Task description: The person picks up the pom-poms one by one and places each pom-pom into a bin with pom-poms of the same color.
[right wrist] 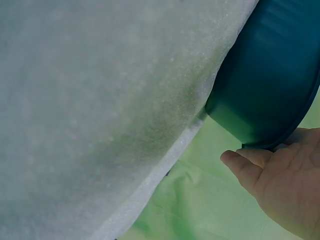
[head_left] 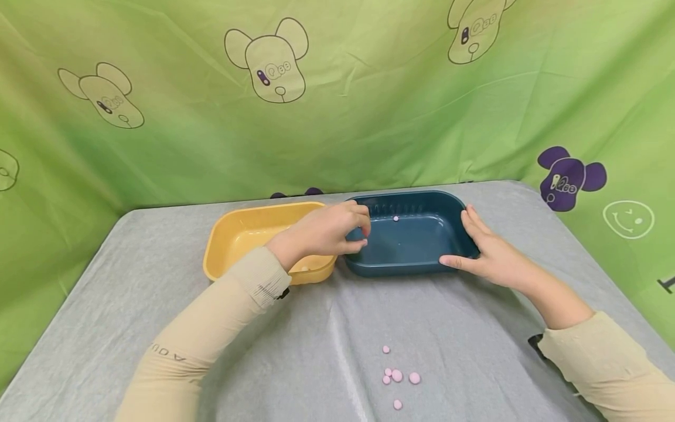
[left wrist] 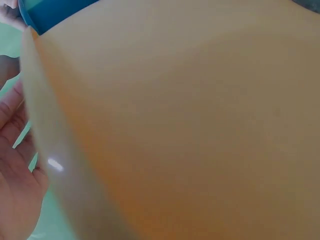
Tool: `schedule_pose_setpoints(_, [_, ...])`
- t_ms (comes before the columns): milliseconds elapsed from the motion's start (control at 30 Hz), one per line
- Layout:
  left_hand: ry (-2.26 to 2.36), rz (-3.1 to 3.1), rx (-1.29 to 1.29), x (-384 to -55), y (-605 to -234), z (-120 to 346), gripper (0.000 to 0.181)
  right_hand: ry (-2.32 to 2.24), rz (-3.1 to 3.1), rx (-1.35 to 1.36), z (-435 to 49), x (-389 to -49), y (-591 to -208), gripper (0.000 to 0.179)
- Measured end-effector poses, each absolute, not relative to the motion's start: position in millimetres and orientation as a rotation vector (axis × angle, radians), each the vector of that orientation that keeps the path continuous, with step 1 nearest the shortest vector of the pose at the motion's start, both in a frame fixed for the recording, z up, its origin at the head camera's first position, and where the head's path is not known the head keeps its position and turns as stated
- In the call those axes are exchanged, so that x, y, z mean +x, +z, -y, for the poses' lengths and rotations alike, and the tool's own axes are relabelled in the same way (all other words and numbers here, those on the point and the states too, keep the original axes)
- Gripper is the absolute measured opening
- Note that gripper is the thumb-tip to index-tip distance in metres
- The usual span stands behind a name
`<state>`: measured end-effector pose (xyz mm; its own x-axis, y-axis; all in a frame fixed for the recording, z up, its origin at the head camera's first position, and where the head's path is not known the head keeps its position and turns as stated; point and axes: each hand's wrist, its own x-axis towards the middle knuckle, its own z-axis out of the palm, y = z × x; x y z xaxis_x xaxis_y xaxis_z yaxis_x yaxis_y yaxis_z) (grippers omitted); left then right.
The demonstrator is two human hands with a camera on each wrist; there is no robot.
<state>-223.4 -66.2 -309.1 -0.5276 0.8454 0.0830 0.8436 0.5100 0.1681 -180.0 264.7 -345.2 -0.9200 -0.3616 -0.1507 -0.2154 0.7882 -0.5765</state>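
Observation:
My left hand reaches across the yellow basin to the left rim of the dark blue basin. Its fingers are bent, and a gap shows between them and the thumb; nothing is visible there. In the left wrist view, part of this hand appears beyond the yellow wall. My right hand holds the blue basin's right end, thumb at the front rim and fingers along the right side. A small pink ball lies inside the blue basin, towards the back.
Several pink balls, including a larger one, lie on the grey cloth in front of the basins. A small pale thing shows inside the yellow basin's front. Behind the table hangs a green printed curtain.

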Motion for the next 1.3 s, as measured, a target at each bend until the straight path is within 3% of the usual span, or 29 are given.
schedule_pose_setpoints(233, [0.268, -2.721, 1.457, -225, -311, 68, 0.024, -0.829, -2.732, -0.45, -264, -180, -345, 0.111])
schedule_pose_setpoints(1300, [0.276, -2.741, 1.49, -184, -301, 90, 0.028, -0.836, -2.722, -0.439, -264, -179, -345, 0.111])
